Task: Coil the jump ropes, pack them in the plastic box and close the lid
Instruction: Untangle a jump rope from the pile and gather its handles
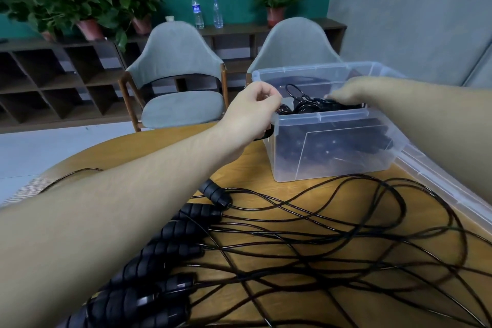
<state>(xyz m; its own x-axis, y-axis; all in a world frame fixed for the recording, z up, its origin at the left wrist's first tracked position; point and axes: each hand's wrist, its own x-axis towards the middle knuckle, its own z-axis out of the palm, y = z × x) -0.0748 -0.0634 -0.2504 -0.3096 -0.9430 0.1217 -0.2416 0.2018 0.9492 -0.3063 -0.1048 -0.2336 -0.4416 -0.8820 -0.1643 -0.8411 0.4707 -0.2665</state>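
Left hand: my left hand (253, 106) is at the box's left rim, fingers curled, pinching black rope at the edge.
Right hand: my right hand (351, 92) reaches over the open top, fingers down on the coiled rope inside; it is blurred and I cannot tell whether they grip it or only press.
Box: one clear plastic box (332, 152) on the far right of the table, open, with dark coils of jump rope (314, 104) filling it.
Lid: one clear lid (436, 181) lies off the box at its right, running toward the near right edge, partly cut off.
Loose ropes: a tangle of black cords (332, 242) covers the near table; I cannot count separate ropes.
Handles: about seven black ribbed handles (186, 231) in a row at near left, partly hidden under my left forearm, so the count is unsure.
Hidden: the box's contents blur through the frosted wall.
Surface: a round wooden table (165, 141).
Room: two grey chairs (178, 74) beyond the table, a dark low shelf (53, 80) with four potted plants (87, 2) and two water bottles (197, 10), a green wall, a grey wall at right.
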